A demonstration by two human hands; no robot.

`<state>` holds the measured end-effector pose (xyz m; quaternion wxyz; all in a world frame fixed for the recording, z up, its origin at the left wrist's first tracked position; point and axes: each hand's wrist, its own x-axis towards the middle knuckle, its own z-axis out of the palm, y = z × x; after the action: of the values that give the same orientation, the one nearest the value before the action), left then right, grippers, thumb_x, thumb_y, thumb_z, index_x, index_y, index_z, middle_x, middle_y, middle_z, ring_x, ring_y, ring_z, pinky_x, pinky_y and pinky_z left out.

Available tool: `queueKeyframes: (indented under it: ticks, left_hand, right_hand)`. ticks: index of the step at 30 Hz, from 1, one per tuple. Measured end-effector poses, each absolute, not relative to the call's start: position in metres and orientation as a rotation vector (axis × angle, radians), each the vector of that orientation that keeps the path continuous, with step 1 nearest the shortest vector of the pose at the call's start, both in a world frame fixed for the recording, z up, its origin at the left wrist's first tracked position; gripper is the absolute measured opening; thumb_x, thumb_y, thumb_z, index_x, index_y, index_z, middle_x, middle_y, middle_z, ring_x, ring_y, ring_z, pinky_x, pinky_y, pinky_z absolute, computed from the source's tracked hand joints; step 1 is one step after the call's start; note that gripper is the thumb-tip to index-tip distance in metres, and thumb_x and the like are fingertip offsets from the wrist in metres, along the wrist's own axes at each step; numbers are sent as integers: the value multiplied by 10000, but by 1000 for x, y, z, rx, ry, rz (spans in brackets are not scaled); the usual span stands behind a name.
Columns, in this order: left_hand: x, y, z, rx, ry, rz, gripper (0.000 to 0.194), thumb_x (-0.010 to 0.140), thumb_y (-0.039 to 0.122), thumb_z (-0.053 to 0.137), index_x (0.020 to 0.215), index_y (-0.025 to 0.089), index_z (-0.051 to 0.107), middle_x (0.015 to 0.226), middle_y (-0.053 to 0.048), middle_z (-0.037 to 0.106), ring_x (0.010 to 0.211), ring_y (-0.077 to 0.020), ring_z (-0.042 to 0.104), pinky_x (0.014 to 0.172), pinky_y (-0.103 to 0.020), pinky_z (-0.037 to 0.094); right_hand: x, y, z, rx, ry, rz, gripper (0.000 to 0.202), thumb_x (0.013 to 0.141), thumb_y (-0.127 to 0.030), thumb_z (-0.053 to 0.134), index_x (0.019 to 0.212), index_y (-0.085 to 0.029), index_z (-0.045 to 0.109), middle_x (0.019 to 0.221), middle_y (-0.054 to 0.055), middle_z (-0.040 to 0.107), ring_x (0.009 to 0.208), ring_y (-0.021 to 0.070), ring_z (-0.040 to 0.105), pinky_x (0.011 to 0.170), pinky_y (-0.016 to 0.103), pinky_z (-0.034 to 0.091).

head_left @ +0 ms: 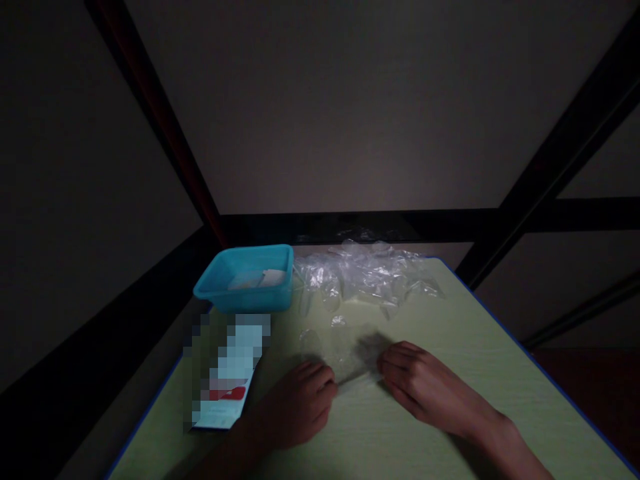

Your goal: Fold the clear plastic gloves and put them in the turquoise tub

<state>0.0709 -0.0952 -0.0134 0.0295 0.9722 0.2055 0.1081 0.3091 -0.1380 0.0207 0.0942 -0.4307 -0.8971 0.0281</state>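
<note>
A thin clear plastic sheet or bag [345, 347] lies on the pale green table [380, 440], its near edge stretched between my hands. My left hand [303, 403], fingers curled together, grips the near left part of that plastic. On the right, my right hand [413, 380] has its fingers bent and pressed together at the plastic's other side. The fingertips of both hands are partly hidden. Just beyond, a crumpled heap of clear plastic [370, 273] spreads along the back of the table.
A blue basket [290, 287] with whitish items inside stands at the back left. In front of it lies a lit phone [233, 373], partly pixelated, near my left forearm. The table has a blue edge, and a wall rises behind it.
</note>
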Motion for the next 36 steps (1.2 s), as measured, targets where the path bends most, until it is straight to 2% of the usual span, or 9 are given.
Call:
queueKeyframes:
  ticks: [6, 14, 20, 24, 28, 32, 36]
  left_hand:
    - [71, -95, -18, 3012, 641, 358, 98, 754, 77, 499, 754, 172, 521, 827, -28, 583, 774, -170, 526, 755, -284, 455]
    - [71, -97, -16, 3012, 702, 461, 92, 706, 90, 527, 748, 169, 545, 793, -32, 598, 737, -182, 546, 711, -302, 471]
    - [70, -91, -14, 2798, 800, 809, 151, 717, 43, 463, 731, 173, 537, 780, -45, 610, 732, -177, 572, 686, -289, 483]
    - [69, -85, -10, 2414, 815, 993, 135, 737, 69, 457, 719, 186, 520, 802, -44, 636, 747, -156, 612, 666, -254, 486]
    - [64, -84, -9, 2001, 859, 1000, 58, 754, 189, 537, 697, 184, 547, 773, -45, 674, 752, -184, 649, 684, -292, 498]
    - [62, -84, -7, 1418, 763, 800, 290, 729, 447, 625, 741, 169, 541, 651, -31, 667, 519, -171, 635, 473, -265, 493]
    - [67, -82, -3, 1137, 776, 739, 405, 673, 526, 657, 685, 176, 453, 665, -11, 657, 381, -111, 569, 356, -203, 419]
  right_hand:
    - [306, -137, 17, -1277, -2671, 129, 92, 801, -133, 521, 737, -162, 580, 757, 38, 615, 720, 188, 574, 702, 336, 438]
    - [305, -136, 15, -1252, -2677, 50, 175, 843, -101, 455, 728, -152, 577, 755, 56, 632, 713, 193, 594, 696, 338, 459]
    - [308, -139, 21, -1268, -2456, 149, 255, 908, -162, 348, 844, -142, 594, 786, 82, 641, 740, 204, 600, 702, 355, 476]
    - [310, -143, 25, -1253, -2222, 364, 237, 920, -208, 359, 880, -148, 585, 817, 76, 645, 742, 180, 612, 670, 304, 482]
    - [308, -147, 29, -1276, -1932, 589, 207, 901, -277, 437, 805, -165, 582, 730, 39, 634, 674, 145, 601, 614, 246, 459]
    - [302, -147, 29, -1238, -1605, 917, 297, 859, -403, 490, 680, -169, 530, 563, -16, 507, 515, 106, 493, 470, 205, 370]
    - [295, -139, 21, -1231, -1409, 1177, 394, 783, -537, 545, 647, -175, 474, 528, -51, 398, 480, 85, 398, 449, 202, 313]
